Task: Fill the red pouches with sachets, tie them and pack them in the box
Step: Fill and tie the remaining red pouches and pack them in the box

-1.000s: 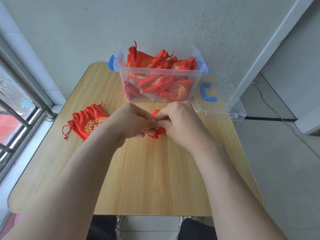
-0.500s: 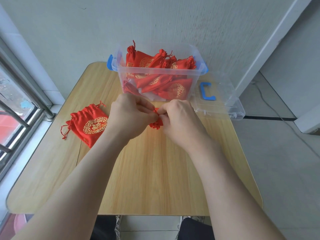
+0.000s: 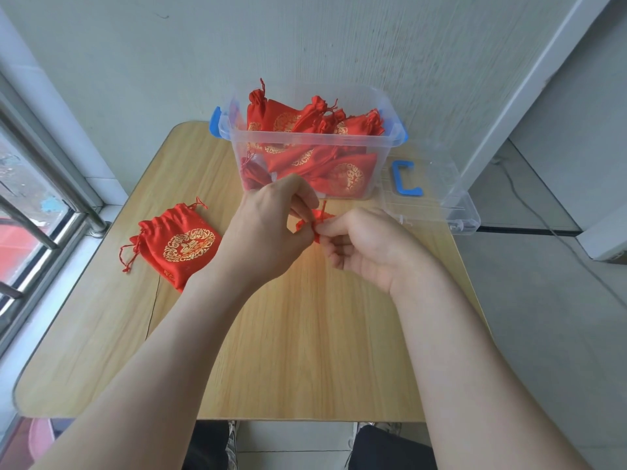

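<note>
Pale wood-grain table (image 3: 305, 351) lies nearest, under both forearms; above its middle the left hand (image 3: 268, 232) and the right hand (image 3: 369, 245) meet, each pinching the small red pouch (image 3: 315, 218) between curled fingers, a red cord (image 3: 324, 206) rising from it; to the left a gold-printed pouch (image 3: 179, 245) lies flat on the table; beyond, the clear box (image 3: 386, 106) holds many tied pouches (image 3: 342, 174); its lid (image 3: 437, 195) lies just right of it.
</note>
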Demonstrator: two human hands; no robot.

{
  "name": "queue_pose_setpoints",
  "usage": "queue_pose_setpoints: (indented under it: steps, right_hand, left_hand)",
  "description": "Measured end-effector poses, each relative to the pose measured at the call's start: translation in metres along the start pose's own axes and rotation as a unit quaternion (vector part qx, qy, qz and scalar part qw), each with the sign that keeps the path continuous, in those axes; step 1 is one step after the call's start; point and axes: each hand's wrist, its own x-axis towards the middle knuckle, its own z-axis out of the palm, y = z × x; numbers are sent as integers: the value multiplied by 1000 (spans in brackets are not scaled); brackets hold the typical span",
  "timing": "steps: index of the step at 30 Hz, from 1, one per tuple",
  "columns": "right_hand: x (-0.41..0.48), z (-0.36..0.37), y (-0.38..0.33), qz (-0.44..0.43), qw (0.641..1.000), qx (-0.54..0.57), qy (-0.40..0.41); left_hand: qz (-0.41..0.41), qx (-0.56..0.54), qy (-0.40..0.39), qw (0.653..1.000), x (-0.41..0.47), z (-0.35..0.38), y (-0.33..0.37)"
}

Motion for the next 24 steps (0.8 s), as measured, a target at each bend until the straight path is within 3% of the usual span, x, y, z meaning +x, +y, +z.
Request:
queue_pose_setpoints:
  steps: [4,9,18,24]
  right_hand:
    - [1,-5,-2,42,993,103,-39]
    - [2,-4,-2,37,992,120,-23]
    - [0,-4,-2,-22,998,28,44]
    - [-3,-1,0,-58,996,-59,19]
  left_hand:
    - [-15,-25,31,999,2,-5,3]
    - [-17,-47,5,999,1,-7,4]
    - [18,6,-21,1000,0,-7,-2]
    - [-5,61,-80,995,-3,-2,2]
